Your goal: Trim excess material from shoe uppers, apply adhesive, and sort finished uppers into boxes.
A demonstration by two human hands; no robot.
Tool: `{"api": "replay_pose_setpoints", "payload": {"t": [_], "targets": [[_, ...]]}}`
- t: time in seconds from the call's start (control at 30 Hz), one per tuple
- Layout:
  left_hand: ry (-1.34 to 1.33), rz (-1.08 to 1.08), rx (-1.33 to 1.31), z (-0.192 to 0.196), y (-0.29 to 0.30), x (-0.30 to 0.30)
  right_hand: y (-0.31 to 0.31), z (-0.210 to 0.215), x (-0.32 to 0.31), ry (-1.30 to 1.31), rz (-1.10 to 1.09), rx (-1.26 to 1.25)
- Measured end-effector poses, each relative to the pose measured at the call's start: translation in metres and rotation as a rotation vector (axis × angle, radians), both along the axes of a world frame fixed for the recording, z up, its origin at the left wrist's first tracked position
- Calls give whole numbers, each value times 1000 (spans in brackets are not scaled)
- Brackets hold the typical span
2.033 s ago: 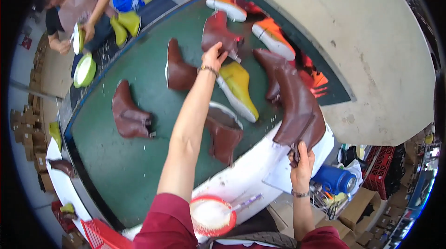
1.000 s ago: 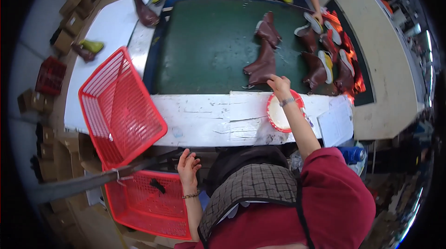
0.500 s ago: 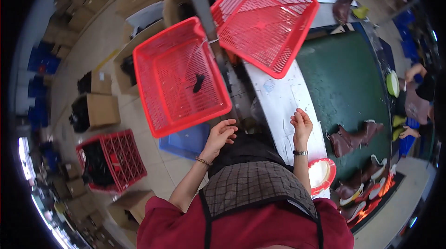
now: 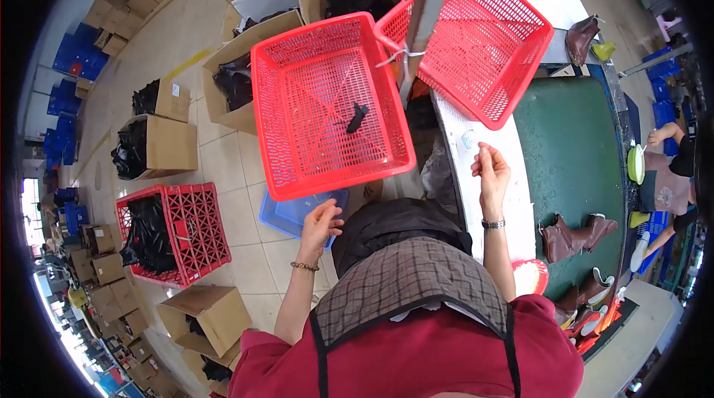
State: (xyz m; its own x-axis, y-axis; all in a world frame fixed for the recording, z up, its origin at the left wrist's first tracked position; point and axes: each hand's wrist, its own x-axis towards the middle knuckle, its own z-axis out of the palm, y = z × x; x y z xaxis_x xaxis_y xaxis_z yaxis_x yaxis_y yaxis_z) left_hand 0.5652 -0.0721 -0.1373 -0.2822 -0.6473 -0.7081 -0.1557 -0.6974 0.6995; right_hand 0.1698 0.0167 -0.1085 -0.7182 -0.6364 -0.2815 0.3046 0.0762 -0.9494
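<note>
My left hand [image 4: 321,225] hovers just beyond the near edge of the left red basket [image 4: 286,188], above a blue tray [image 4: 279,214]. Its fingers are loosely bent, with nothing in them. Over the white tabletop edge [image 4: 476,212] is my right hand [image 4: 492,175], its thumb and fingers a little apart and no object visible between them. A small black piece [image 4: 357,118] lies in the left basket. The right red basket [image 4: 532,56] stands tilted on the white top, ahead of my right hand.
A metal post [image 4: 424,11] rises between the baskets. A green belt [image 4: 569,153] on the right carries brown boots [image 4: 576,238]. A red-rimmed bowl [image 4: 532,277] sits by my right forearm. Left on the floor are a red crate [image 4: 208,227] and cardboard boxes [image 4: 172,144]. A co-worker [image 4: 669,182] is at far right.
The view has swung left, so baskets and belt appear farther right. My left hand has drawn back from the left basket's near corner. My right hand stays over the white top.
</note>
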Motion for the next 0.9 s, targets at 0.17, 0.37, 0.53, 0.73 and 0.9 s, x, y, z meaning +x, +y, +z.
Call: {"api": "replay_pose_setpoints", "payload": {"t": [0.17,0.37,0.53,0.73,0.9], "targets": [[24,531,-98,-24,-33,34,-39,21,-31,971,-305,256],[-117,456,-442,-43,-75,73,-66,-29,-128,809,-254,592],[-125,438,-450,-41,-79,74,-93,-44,-147,-12,-283,157],[-999,43,-834,-37,-95,72,-23,-12,-239,341,9,431],[-830,41,-759,-20,-131,62,68,-5,-303,275,243,527]]}}
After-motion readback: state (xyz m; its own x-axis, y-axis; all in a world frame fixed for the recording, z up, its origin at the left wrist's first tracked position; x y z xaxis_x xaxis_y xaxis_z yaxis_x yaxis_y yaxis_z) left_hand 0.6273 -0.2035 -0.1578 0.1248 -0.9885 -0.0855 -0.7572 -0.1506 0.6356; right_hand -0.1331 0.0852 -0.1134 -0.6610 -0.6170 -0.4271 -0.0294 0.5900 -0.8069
